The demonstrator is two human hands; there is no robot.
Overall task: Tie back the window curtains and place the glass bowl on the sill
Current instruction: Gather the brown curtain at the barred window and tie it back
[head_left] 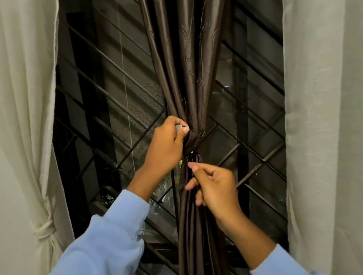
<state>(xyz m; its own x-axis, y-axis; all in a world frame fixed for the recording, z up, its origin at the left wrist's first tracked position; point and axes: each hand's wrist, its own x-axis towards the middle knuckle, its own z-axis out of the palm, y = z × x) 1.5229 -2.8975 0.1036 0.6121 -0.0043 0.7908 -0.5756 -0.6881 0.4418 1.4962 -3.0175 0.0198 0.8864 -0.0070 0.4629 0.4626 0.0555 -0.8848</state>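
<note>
Two hands at one brown satin curtain (184, 61), which hangs gathered mid-window in front of a black metal grille (111, 115).

Item: knot (196, 138), a band of the same brown fabric cinching the curtain into a narrow waist. Fabric is glossy, in long vertical folds, with a faint embroidered leaf motif above the knot; below it the folds fall straight and leave the frame.

Left hand (165, 148): just left of the knot and touching it, fingers curled tight, thumb and forefinger pinching a small grey tab (178, 128).

Right hand (216, 187): just below the knot, back to the camera, fingers loosely curled with their tips against the folds; whether they pinch the cloth cannot be told.

Both wrists in light blue sleeves (94, 251).

Left of the knot, well apart: cream curtain (9, 92), bound by its own tie-back (44, 229). Right of the knot, well apart: second cream curtain (333, 91), hanging loose.
</note>
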